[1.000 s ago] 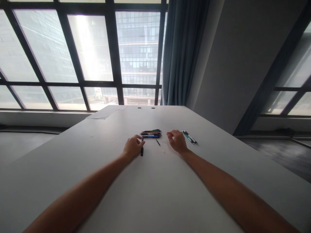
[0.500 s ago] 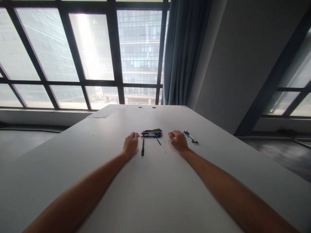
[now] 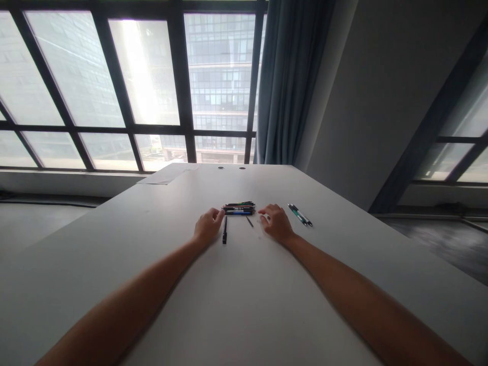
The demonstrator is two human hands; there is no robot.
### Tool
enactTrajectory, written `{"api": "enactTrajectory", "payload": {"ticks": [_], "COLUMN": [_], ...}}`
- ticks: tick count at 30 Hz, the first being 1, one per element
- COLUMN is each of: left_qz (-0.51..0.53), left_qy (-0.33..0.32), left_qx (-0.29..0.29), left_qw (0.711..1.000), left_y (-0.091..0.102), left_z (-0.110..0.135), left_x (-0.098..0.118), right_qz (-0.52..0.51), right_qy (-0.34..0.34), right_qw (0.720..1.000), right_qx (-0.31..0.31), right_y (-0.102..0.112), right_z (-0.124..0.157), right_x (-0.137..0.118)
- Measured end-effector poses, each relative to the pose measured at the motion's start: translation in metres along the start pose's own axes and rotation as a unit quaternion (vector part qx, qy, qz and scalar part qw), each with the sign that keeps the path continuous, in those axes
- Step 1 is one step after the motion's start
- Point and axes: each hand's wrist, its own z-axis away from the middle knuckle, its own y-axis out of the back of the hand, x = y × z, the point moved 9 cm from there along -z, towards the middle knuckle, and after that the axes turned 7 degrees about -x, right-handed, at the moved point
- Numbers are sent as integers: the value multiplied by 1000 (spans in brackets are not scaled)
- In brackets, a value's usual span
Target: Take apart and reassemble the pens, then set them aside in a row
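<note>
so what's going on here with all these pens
A person has both bare hands over a white table. The left hand is at the left end of a bunch of pens; whether it grips one is unclear. The right hand is near the bunch's other end, thumb and fingers apart. A black pen lies alone beside the left hand, a thin dark piece lies between the hands, and two pens lie right of the right hand.

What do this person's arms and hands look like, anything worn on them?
The left arm and right arm are bare, no sleeves in view. The left hand and right hand show no gloves, and no watch or bracelet at either wrist.
</note>
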Motion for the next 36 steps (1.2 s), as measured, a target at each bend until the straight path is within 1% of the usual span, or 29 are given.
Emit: {"api": "enactTrajectory", "payload": {"ticks": [2,4,9,12,16,18,21,24,26,29,32,36], "left_qz": [-42,-77,-101,-99,-94,-94,-92,-97,-117,-183,-239,-247], "left_qy": [-20,-34,-40,-40,-35,-33,-32,-35,-36,-52,-92,-154], "left_qx": [-24,-40,-58,-60,-60,-59,-66,-85,-110,-160,-155,-139], "left_qw": [999,996,992,992,993,993,993,991,986,969,954,946], "left_y": [-6,-10,-15,-15,-13,-12,-12,-12,-13,-16,-13,-12], "left_z": [2,4,4,3,5,6,5,1,-3,-6,-5,2], "left_x": [6,10,10,10,12,13,13,14,15,18,23,23], "right_qz": [3,0,-16,-27,-50,-61,-59,-37,-26,-15,-6,-7], "right_qy": [56,97,141,164,211,225,205,146,120,127,151,170], "right_qw": [998,993,983,977,966,963,967,979,981,978,972,963], "right_qx": [-35,-69,-119,-131,-139,-139,-136,-138,-148,-165,-182,-207], "right_y": [-6,-11,-18,-19,-19,-20,-23,-26,-28,-29,-29,-32], "right_z": [1,3,5,7,13,16,15,11,10,10,11,13], "right_x": [-16,-29,-51,-67,-91,-98,-96,-83,-77,-80,-86,-92]}}
